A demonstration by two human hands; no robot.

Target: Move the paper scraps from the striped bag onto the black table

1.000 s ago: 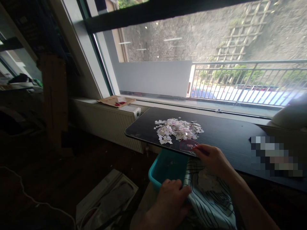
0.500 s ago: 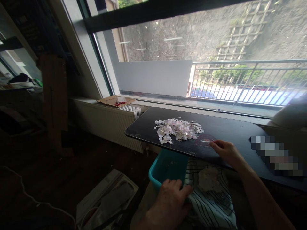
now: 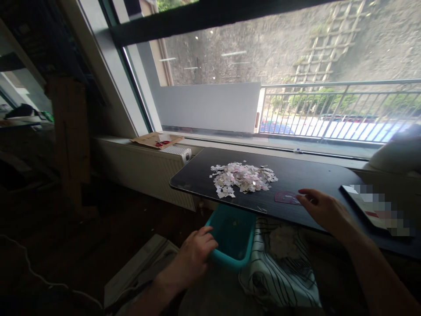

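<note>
A thin, see-through purple plate, which looks like a protractor (image 3: 284, 197), lies flat on the black tabletop (image 3: 305, 173). At its right end is my right hand (image 3: 324, 213), thumb and forefinger apart; whether the thumb touches it is hard to tell. Left of the protractor spreads a heap of small white paper scraps (image 3: 243, 177). Below the table's front edge stands a turquoise plastic bin (image 3: 235, 264) with a few scraps inside. The fingers of my left hand (image 3: 199, 246) curl over the bin's left rim.
Striped cloth (image 3: 283, 281) with a pale patch lies right of the bin. On the table's right is a dark-edged flat object (image 3: 365, 210), partly blurred out. Red-handled scissors (image 3: 162, 143) rest on brown paper (image 3: 144, 139) above the radiator (image 3: 144, 169). A white box (image 3: 138, 267) is on the floor.
My left hand has moved left from the bin's front right to its left rim. The protractor, held and blurred before, now lies on the table, with my right hand slightly further right.
</note>
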